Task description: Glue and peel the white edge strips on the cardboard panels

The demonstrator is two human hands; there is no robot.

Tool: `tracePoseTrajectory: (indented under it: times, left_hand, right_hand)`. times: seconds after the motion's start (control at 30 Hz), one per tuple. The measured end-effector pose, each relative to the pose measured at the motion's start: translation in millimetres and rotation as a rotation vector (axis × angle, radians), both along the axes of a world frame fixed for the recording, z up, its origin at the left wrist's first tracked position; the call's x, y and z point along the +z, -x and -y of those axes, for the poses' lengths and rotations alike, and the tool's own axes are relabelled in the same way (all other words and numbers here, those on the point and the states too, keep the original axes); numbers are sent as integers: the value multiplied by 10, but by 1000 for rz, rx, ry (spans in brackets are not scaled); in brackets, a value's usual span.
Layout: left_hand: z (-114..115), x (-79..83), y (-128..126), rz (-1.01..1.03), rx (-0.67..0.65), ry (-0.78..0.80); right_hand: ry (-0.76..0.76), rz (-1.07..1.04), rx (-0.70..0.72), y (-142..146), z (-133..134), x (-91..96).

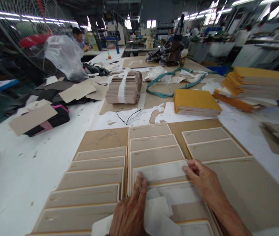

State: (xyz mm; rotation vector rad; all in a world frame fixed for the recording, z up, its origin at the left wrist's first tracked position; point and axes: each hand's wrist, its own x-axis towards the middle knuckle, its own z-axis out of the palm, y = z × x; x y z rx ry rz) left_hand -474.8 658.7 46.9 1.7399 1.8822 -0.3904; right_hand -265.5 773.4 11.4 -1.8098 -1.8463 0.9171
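Observation:
Rows of taupe panels [92, 178] with pale edges and orange-yellow borders lie overlapping on a brown board [105, 139]. Across one panel in the middle row lies a thin white strip [161, 171]. My left hand [129, 209] rests with its fingers stretched flat at the strip's left end. My right hand [207, 180] pinches the strip's right end between thumb and fingers. Several loose white pieces [156, 209] lie beside and partly beneath my left hand. Another white strip [182, 193] covers part of the nearer panel.
Behind the board sit eyeglasses [127, 119], a tied bundle of taupe pieces [124, 87] and a yellow-topped stack [197, 101]. A larger yellow stack [259, 82] stands at right. A green strap [159, 93] lies farther back. At left stands a caged fan [28, 32]; people work beyond.

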Motion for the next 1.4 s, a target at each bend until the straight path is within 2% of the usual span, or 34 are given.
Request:
tracePoseTrajectory:
  times: [0.3, 0.67, 0.77, 0.93, 1.03, 1.13, 1.2, 1.27, 1.4]
  left_hand:
    - [-15, -4, 2, -13, -11, -22]
    - [-1, -29, 6, 11, -9, -31]
    - [-4, -19, 6, 15, -3, -46]
    - [0, -17, -5, -14, -14, -61]
    - [-7, -15, -19, -37, -29, -72]
    - [-19, -7, -34, -56, -27, -53]
    - [-18, -4, -38, -54, -15, -44]
    - [-8, -7, -35, -44, -13, -64]
    - [12, -14, -8, -9, -20, -106]
  right_hand:
    - [46, -40, -60, 0, -11, 0]
    - [-53, 51, -35, 15, 15, -63]
    - [-118, 87, 2, -9, -8, -103]
    - [-329, 195, 10, 2, 60, -75]
    - [-469, 291, 151, 168, 241, -38]
    - [-571, 337, 452, 380, 418, -65]
    - [-586, 383, 593, 442, 472, -115]
    - [-586, 443, 625, 394, 465, -172]
    - [-600, 557, 498, 95, 363, -271]
